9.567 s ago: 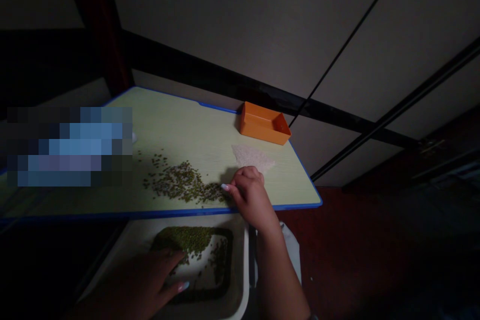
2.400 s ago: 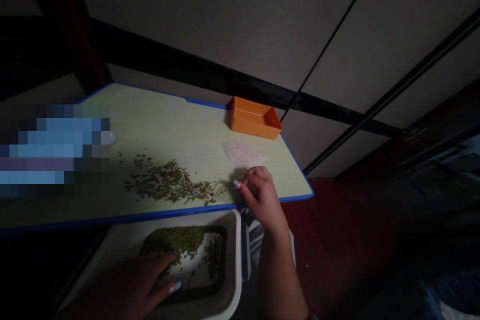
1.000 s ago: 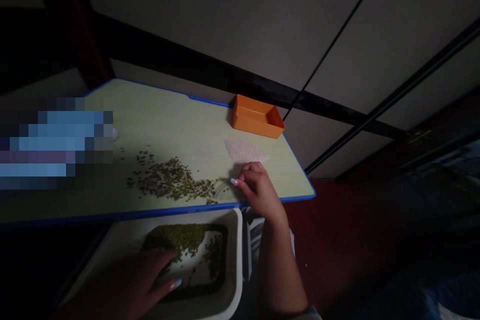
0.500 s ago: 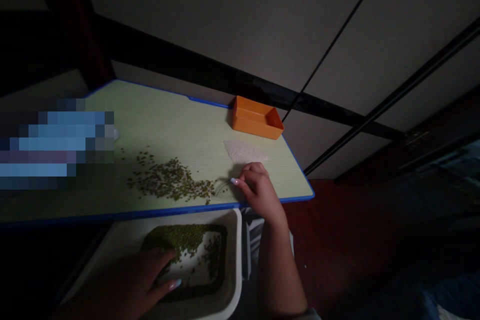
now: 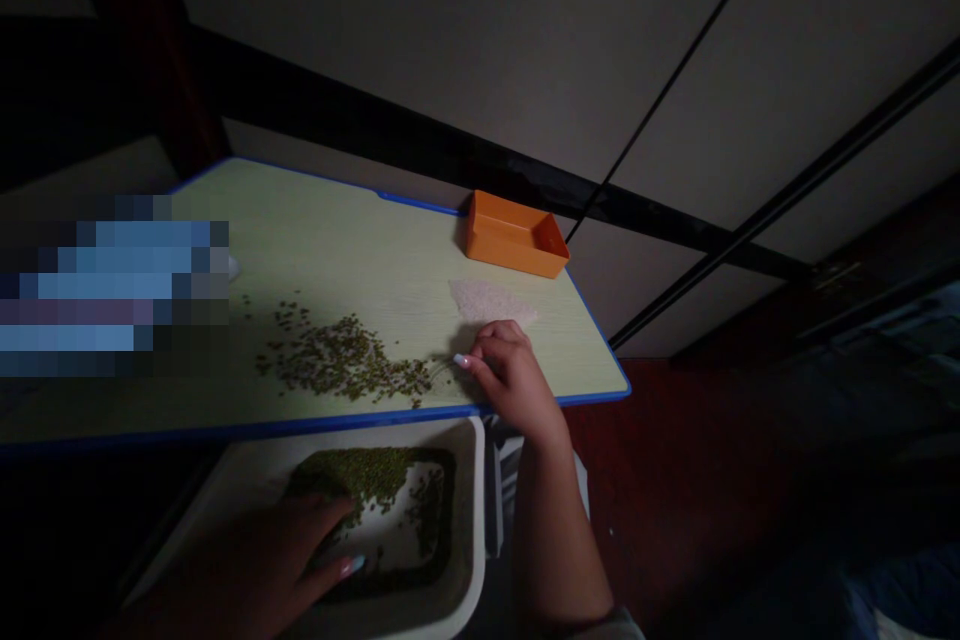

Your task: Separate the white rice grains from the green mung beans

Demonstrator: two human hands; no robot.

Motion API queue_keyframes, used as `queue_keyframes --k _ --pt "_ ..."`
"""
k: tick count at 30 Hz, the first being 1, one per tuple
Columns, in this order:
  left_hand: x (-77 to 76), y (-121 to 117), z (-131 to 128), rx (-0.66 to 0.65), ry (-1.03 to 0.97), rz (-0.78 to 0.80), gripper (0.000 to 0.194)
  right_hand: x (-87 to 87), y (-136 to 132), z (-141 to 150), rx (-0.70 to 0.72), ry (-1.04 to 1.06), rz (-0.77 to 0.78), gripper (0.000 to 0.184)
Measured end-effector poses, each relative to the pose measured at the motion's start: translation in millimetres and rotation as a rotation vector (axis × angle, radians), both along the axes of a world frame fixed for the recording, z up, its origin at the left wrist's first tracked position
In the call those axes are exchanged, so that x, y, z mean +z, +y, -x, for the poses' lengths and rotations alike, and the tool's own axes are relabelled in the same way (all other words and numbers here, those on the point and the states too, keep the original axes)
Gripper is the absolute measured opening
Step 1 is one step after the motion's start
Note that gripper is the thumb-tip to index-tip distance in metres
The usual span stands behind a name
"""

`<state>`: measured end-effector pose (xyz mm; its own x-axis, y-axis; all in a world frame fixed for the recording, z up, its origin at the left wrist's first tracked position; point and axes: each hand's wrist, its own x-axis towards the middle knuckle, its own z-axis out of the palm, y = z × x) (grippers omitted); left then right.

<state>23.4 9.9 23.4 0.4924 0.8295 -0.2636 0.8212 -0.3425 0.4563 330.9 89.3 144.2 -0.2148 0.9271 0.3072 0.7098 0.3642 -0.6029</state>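
My right hand [image 5: 506, 365] is over the tabletop with thumb and fingers pinched together. Whatever lies in the pinch is too small to make out; faint thin curved lines show on the table beside the fingertips. To its left, green beans mixed with paler grains [image 5: 345, 357] are scattered in a loose patch. A flat heap of white grains [image 5: 487, 300] lies just beyond my knuckles. Below the table edge, my left hand [image 5: 300, 550] reaches into a whitish basin [image 5: 469, 560] holding green beans [image 5: 367, 472]. Its thumb and forefinger are apart, close to the beans; its other fingers are hidden in shadow.
An orange rectangular box [image 5: 517, 235] stands at the back right of the pale green table [image 5: 322, 220], which has a blue rim. A pixelated patch covers the left side. Pale panels [image 5: 465, 40] rise behind the table, and a dark red floor [image 5: 660, 460] lies to the right.
My right hand has shifted very slightly left along the table, still pinched. My left hand stays in the basin. The bean patch looks the same.
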Motion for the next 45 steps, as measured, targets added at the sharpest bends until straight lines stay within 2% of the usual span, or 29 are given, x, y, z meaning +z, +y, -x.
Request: queue_keyframes --k 13,23,28,31,45 --pt "-0.7 -1 1 0.002 -0.008 -0.037 0.047 1.3 -1 0 0.041 -0.002 0.025 0.030" --pt "-3.4 1 1 -0.009 -0.010 -0.004 0.048 -0.2 -4 -2 0.063 0.015 0.044 0.030" --pt "-9.1 1 2 0.002 0.028 0.021 0.051 -0.3 -5 -3 0.039 0.022 0.026 0.030" --pt "-12.4 0 3 0.014 -0.005 0.004 0.047 -0.9 -6 -2 0.030 0.022 0.026 0.029" --pt "-4.8 0 0 0.039 0.019 0.007 0.049 -7.8 -5 5 -0.024 0.011 -0.016 0.026"
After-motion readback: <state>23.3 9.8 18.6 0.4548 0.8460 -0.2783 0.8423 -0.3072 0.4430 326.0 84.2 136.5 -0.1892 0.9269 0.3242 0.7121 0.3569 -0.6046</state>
